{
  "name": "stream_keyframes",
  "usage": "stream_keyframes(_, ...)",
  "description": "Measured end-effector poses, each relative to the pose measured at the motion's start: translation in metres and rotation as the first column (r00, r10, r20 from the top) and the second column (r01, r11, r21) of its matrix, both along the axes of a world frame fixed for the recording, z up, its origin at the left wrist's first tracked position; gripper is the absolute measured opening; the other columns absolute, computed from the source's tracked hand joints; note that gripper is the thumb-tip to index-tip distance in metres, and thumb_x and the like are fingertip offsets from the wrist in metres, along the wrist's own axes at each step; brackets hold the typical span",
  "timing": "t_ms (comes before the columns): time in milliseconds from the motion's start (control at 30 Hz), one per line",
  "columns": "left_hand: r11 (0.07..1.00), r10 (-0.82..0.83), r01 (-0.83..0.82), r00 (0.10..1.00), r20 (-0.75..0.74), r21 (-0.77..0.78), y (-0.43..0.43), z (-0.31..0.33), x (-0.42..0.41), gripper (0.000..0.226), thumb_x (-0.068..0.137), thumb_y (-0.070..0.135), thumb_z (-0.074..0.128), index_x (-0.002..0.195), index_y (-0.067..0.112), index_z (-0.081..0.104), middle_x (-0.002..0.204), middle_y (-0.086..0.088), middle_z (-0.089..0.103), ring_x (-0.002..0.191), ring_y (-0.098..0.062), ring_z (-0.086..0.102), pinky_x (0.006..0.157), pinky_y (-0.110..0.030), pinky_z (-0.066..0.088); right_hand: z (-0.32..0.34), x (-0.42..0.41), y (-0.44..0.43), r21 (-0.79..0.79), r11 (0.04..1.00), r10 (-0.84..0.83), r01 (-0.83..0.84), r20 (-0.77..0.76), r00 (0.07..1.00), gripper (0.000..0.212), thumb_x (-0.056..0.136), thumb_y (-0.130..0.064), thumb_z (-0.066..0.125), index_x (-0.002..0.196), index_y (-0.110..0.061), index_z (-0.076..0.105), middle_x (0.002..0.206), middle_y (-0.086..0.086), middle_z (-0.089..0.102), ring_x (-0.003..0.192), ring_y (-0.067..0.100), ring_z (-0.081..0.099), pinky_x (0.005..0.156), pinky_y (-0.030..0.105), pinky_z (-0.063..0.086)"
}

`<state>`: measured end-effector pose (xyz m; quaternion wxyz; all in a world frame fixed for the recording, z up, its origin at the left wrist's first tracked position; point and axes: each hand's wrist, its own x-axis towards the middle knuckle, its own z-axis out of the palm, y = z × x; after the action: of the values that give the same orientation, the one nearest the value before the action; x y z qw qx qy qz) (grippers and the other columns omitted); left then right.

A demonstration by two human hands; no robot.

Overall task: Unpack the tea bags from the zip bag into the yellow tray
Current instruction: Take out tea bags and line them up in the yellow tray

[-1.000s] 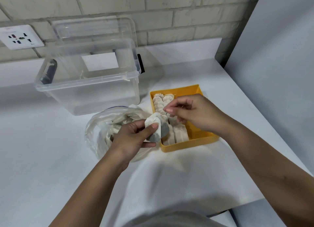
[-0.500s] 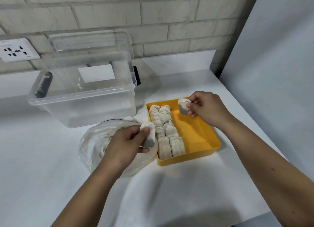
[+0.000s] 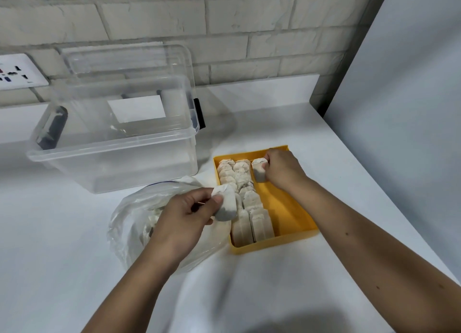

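Observation:
The yellow tray (image 3: 287, 205) lies on the white counter, with two rows of tea bags (image 3: 245, 195) along its left side. My right hand (image 3: 282, 169) pinches one tea bag (image 3: 259, 172) standing at the tray's far end, beside the rows. My left hand (image 3: 184, 218) holds another tea bag (image 3: 227, 205) between thumb and fingers, just left of the tray. Under that hand lies the clear zip bag (image 3: 132, 223), crumpled, with more tea bags partly visible inside.
A clear plastic storage box (image 3: 112, 148) with its lid leaning behind stands at the back left. A wall socket (image 3: 17, 74) sits on the brick wall. A grey panel (image 3: 404, 108) bounds the counter on the right; the counter edge runs along the near right.
My right hand has carried its tea bag from the middle of the tray to the far end and lowered it into the tray. My left hand has kept hold of its tea bag.

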<state>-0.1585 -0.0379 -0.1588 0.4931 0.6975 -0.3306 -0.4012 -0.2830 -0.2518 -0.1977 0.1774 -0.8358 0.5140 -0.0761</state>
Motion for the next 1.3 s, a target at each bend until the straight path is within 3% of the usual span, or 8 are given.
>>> stream_keyframes(233,0.999,0.032,-0.032,0.998,-0.045,0.005,-0.001,-0.004,0.000,0.010,0.090,0.021,0.069,0.090,0.025,0.077,0.080,0.004,0.077,0.073,-0.010,0.068,0.060,-0.011,0.050,-0.006,0.003,-0.001,-0.008,0.997,-0.075,0.075,0.043,0.996,0.020,0.097,-0.017,0.055,0.100,-0.004,0.069,0.100,0.014,0.069,0.093,0.030,0.063,0.073,0.027,0.043)
stream_keyframes(500,0.995,0.097,-0.099,0.985,-0.143,-0.004,-0.003,-0.001,-0.004,0.007,0.089,0.015,0.070,0.092,0.011,0.076,0.067,-0.002,0.070,0.056,-0.003,0.066,0.044,-0.007,0.041,0.019,-0.010,0.016,-0.066,0.998,-0.007,0.015,0.108,0.994,0.025,0.093,-0.029,0.062,0.105,-0.009,0.070,0.100,0.008,0.071,0.094,0.024,0.065,0.085,0.035,0.053)
stream_keyframes(533,0.995,0.100,-0.102,0.983,-0.154,-0.006,-0.003,-0.001,-0.004,0.008,0.089,0.015,0.070,0.092,0.011,0.076,0.069,-0.003,0.070,0.058,-0.005,0.067,0.047,-0.008,0.044,0.029,-0.014,0.023,0.010,1.000,0.000,-0.002,0.211,0.978,0.022,0.091,-0.028,0.065,0.105,-0.012,0.071,0.098,0.005,0.071,0.088,0.020,0.065,0.082,0.034,0.054)
stream_keyframes(600,0.995,0.098,-0.102,0.981,-0.166,-0.016,-0.004,-0.003,-0.004,0.010,0.088,0.015,0.071,0.094,0.009,0.076,0.074,-0.005,0.071,0.063,-0.008,0.068,0.056,-0.016,0.054,0.053,-0.023,0.043,0.368,0.920,-0.054,-0.134,0.458,0.887,0.013,0.087,-0.024,0.071,0.097,-0.016,0.074,0.087,0.003,0.073,0.071,0.013,0.064,0.066,0.027,0.055)
stream_keyframes(700,0.994,0.100,-0.105,0.980,-0.174,-0.019,-0.006,-0.005,-0.006,0.008,0.089,0.014,0.071,0.092,0.008,0.075,0.071,0.000,0.070,0.064,-0.009,0.068,0.061,-0.021,0.058,0.071,-0.033,0.068,0.612,0.724,-0.054,-0.318,0.510,0.859,0.018,0.080,-0.018,0.077,0.096,-0.010,0.075,0.076,0.003,0.071,0.062,0.009,0.061,0.055,0.021,0.050)
stream_keyframes(900,0.995,0.084,-0.093,0.981,-0.174,-0.039,-0.010,-0.001,-0.014,0.012,0.089,0.014,0.071,0.099,0.008,0.076,0.079,-0.007,0.073,0.065,-0.009,0.066,0.062,-0.023,0.059,0.060,-0.041,0.079,0.520,0.803,-0.041,-0.291,0.536,0.843,0.007,0.082,-0.010,0.075,0.082,-0.012,0.069,0.065,0.006,0.068,0.058,0.015,0.064,0.056,0.024,0.053)
stream_keyframes(1033,0.992,0.106,-0.116,0.982,-0.154,-0.055,-0.007,0.001,-0.011,0.011,0.091,0.013,0.069,0.098,0.011,0.077,0.074,0.002,0.074,0.064,-0.007,0.065,0.061,-0.021,0.057,0.055,-0.052,0.045,0.299,0.951,-0.068,-0.077,0.446,0.893,0.005,0.090,-0.013,0.067,0.086,-0.015,0.064,0.072,0.005,0.069,0.060,0.016,0.068,0.061,0.024,0.056)
stream_keyframes(1300,0.993,0.109,-0.113,0.988,-0.105,-0.037,-0.003,-0.001,-0.005,0.010,0.090,0.015,0.070,0.097,0.015,0.078,0.079,0.001,0.075,0.068,-0.009,0.067,0.062,-0.021,0.057,0.000,-0.021,0.015,0.286,0.958,-0.063,-0.002,0.218,0.974,0.011,0.096,-0.014,0.057,0.085,-0.014,0.057,0.076,0.003,0.065,0.076,0.026,0.068,0.081,0.046,0.057)
